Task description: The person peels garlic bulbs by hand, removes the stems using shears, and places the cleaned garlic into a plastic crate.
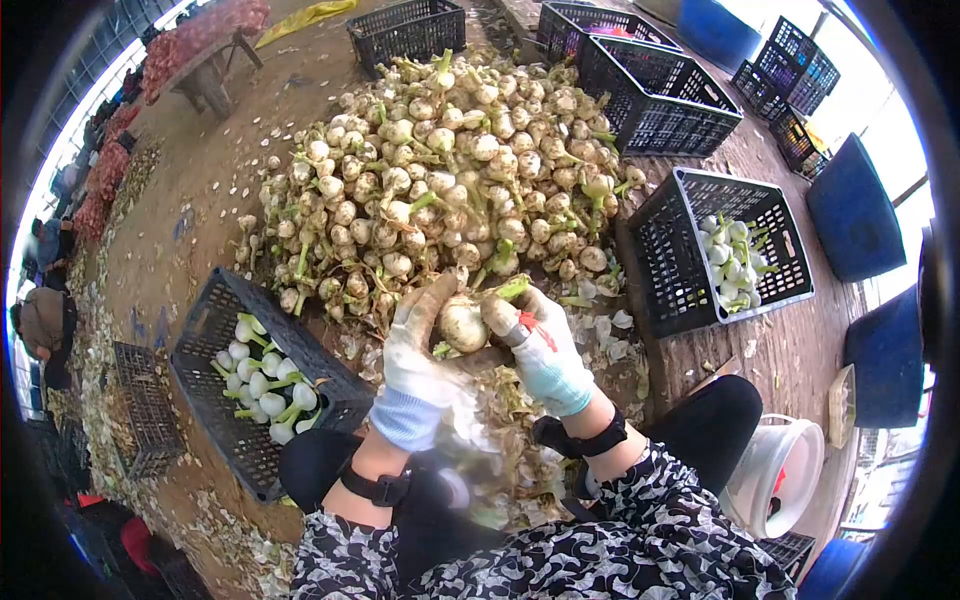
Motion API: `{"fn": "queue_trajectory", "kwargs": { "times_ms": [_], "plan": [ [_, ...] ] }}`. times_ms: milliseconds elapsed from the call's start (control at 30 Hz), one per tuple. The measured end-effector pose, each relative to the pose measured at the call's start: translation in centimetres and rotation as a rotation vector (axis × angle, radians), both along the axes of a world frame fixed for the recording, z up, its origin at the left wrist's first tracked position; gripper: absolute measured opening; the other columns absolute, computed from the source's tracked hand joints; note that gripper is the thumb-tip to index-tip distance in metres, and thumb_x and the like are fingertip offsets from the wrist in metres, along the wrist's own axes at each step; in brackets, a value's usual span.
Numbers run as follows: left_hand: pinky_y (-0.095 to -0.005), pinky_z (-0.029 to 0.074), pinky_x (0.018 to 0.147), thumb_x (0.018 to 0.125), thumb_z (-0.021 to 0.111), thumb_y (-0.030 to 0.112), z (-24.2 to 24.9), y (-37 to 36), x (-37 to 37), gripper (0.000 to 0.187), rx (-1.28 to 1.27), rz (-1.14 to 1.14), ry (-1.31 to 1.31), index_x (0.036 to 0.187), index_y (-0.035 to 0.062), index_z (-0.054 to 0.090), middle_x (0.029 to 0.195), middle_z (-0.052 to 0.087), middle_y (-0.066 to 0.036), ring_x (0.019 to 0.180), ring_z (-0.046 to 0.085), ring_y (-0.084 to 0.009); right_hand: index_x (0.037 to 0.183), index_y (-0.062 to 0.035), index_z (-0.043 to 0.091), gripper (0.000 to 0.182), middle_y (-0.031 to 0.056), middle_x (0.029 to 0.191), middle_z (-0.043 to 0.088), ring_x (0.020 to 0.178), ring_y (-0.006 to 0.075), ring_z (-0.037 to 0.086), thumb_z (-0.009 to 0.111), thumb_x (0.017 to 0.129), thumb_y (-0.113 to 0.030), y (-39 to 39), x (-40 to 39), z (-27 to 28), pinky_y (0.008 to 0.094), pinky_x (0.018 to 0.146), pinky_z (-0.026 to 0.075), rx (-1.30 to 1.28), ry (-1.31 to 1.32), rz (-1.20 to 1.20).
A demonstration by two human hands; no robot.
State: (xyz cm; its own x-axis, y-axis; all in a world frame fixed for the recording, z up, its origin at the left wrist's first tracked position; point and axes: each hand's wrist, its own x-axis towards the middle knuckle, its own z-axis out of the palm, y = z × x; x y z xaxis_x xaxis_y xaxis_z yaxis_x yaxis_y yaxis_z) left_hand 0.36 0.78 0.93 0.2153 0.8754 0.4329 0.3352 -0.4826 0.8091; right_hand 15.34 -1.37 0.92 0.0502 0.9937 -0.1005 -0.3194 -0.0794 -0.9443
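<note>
My left hand (415,350), in a soiled white glove with a blue cuff, is closed around an onion (463,327) with brownish outer skin. My right hand (550,355), gloved in white with a pale green cuff, is closed against the onion's right side, thumb towards it. A small tool with a red band (533,327) shows at its fingers; its blade or tip cannot be made out. A green stem end (512,289) juts out above the right hand. Just beyond both hands rises a large heap of unpeeled onions (440,170).
A black crate (330,375) with white peeled onions stands at left, another crate (665,290) with peeled ones at right. More black crates (690,140) stand behind. A white bucket (805,440) is by my right knee. Peelings (520,440) litter the ground. A person (45,325) is far left.
</note>
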Motion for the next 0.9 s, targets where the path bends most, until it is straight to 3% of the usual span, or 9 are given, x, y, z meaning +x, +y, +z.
{"fn": "queue_trajectory", "kwargs": {
  "times_ms": [200,433,500,533,633,700,767,800,900],
  "plan": [
    [-0.0340,0.048,0.090,0.055,0.090,0.021,-1.2,-0.2,0.0,0.083,-0.206,-0.080,-0.280,0.124,-0.0033,0.052,0.110,0.057,-0.013,0.102,0.057,-0.0236,0.102,-0.0004,0.058,0.028,0.0016,0.087,0.062,0.073,0.0060,0.055,0.065,0.087,-0.023,-0.2,0.8,-0.1,0.0213,0.065,0.046,-0.039,0.093,0.080],
    [-0.0305,0.050,0.085,0.063,0.087,0.025,-0.1,-0.4,-0.2,0.080,-0.083,-0.125,-0.211,0.127,-0.0056,0.049,0.109,0.057,-0.012,0.098,0.058,-0.0198,0.103,-0.0015,0.059,0.025,0.0000,0.085,0.062,0.069,0.0040,0.055,0.066,0.086,-0.019,-0.7,0.8,0.5,0.0190,0.058,0.044,-0.140,0.200,0.068],
    [-0.0281,0.050,0.083,0.072,0.081,0.027,-0.4,-0.7,-0.2,0.075,-0.659,-0.206,-0.769,0.129,-0.0070,0.045,0.104,0.058,-0.011,0.096,0.059,-0.0190,0.102,-0.0018,0.060,0.020,0.0003,0.084,0.063,0.068,0.0045,0.056,0.065,0.086,-0.014,-1.1,0.9,1.3,0.0187,0.059,0.044,-0.027,-0.014,0.078],
    [-0.0242,0.051,0.072,0.085,0.067,0.039,-0.6,-0.5,0.2,0.063,-0.573,-0.188,-0.714,0.127,-0.0033,0.048,0.092,0.060,-0.007,0.082,0.060,-0.0149,0.102,-0.0016,0.061,0.018,0.0007,0.085,0.063,0.071,0.0067,0.058,0.064,0.086,-0.009,-1.1,0.5,0.7,0.0209,0.062,0.045,0.032,-0.096,0.034],
    [-0.0275,0.051,0.075,0.090,0.052,0.050,-1.0,-0.9,-0.3,0.058,-0.851,-0.256,-0.853,0.121,0.0008,0.054,0.105,0.061,-0.008,0.085,0.061,-0.0166,0.103,-0.0013,0.061,0.018,0.0015,0.088,0.064,0.075,0.0083,0.059,0.063,0.086,-0.006,-0.5,0.8,-2.4,0.0243,0.066,0.048,0.442,-0.556,-0.037],
    [-0.0250,0.050,0.074,0.095,0.039,0.053,-0.9,-0.6,0.0,0.056,-1.011,-0.154,-0.675,0.117,0.0039,0.057,0.099,0.062,-0.005,0.080,0.060,-0.0150,0.103,-0.0014,0.061,0.018,0.0039,0.091,0.065,0.079,0.0108,0.060,0.063,0.085,-0.005,-0.9,1.1,-2.5,0.0267,0.072,0.049,0.364,-0.513,-0.023],
    [-0.0241,0.048,0.078,0.095,0.036,0.055,-0.9,-0.5,-0.1,0.059,-1.007,-0.210,-0.582,0.115,0.0031,0.057,0.096,0.063,-0.005,0.086,0.059,-0.0140,0.102,-0.0017,0.061,0.019,0.0077,0.092,0.064,0.082,0.0137,0.061,0.062,0.082,-0.003,-1.5,1.5,-1.7,0.0258,0.076,0.048,0.041,0.042,0.068],
    [-0.0221,0.047,0.065,0.099,0.039,0.040,-0.1,-1.0,0.7,0.041,-0.926,-0.149,-0.618,0.109,0.0058,0.059,0.085,0.061,-0.003,0.072,0.056,-0.0100,0.103,-0.0015,0.059,0.022,0.0084,0.094,0.063,0.083,0.0149,0.062,0.062,0.082,-0.003,-1.4,2.0,-2.4,0.0261,0.079,0.047,0.078,0.034,0.145],
    [-0.0235,0.049,0.077,0.096,0.053,0.026,-0.4,-1.4,2.1,0.034,-0.694,-0.002,-0.583,0.119,0.0020,0.055,0.101,0.060,-0.007,0.085,0.058,-0.0129,0.106,-0.0010,0.057,0.022,0.0074,0.099,0.064,0.084,0.0138,0.061,0.062,0.084,-0.006,-0.6,2.4,-2.8,0.0273,0.079,0.047,0.253,-0.455,0.012]
  ]
}}
